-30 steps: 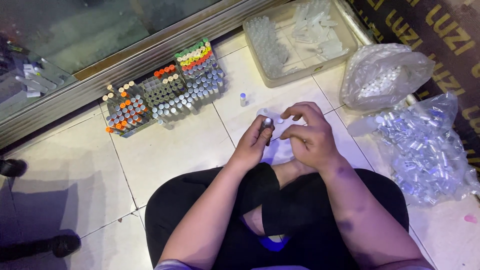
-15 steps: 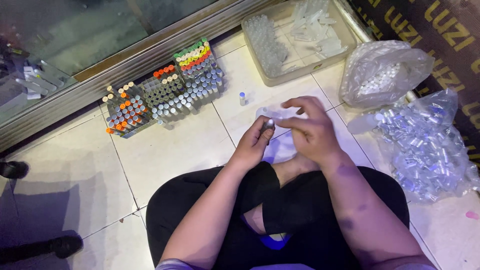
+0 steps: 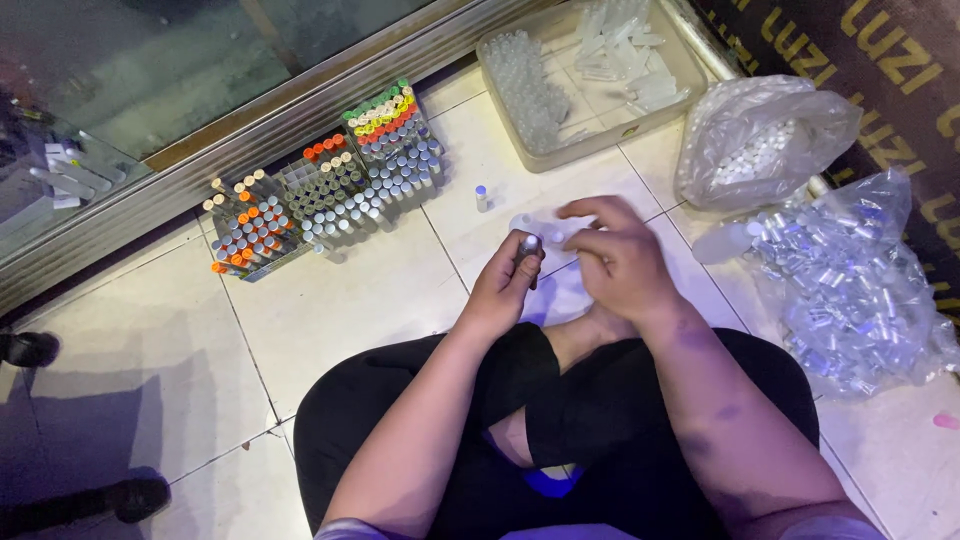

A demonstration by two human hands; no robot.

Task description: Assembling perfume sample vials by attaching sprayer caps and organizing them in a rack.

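I sit cross-legged on a tiled floor. My left hand (image 3: 503,288) is closed around a small vial with a silver cap (image 3: 529,247), held upright over my knees. Just right of it, my right hand (image 3: 618,255) hovers with its fingers bent and spread, the fingertips close to the vial's cap; whether it pinches anything is hidden. A white cloth or sheet (image 3: 556,292) lies on the floor under both hands. One small vial (image 3: 481,197) stands alone on the tile beyond my hands.
Racks of small capped vials (image 3: 330,185), with orange, silver, green and yellow tops, stand at the back left by a metal sill. A clear tray (image 3: 590,70) of parts sits behind. Two plastic bags (image 3: 760,140) (image 3: 850,280) lie right. Shoes (image 3: 25,348) show left.
My right hand has shifted slightly right and opened away from the vial's top. My left hand keeps the vial in nearly the same place.
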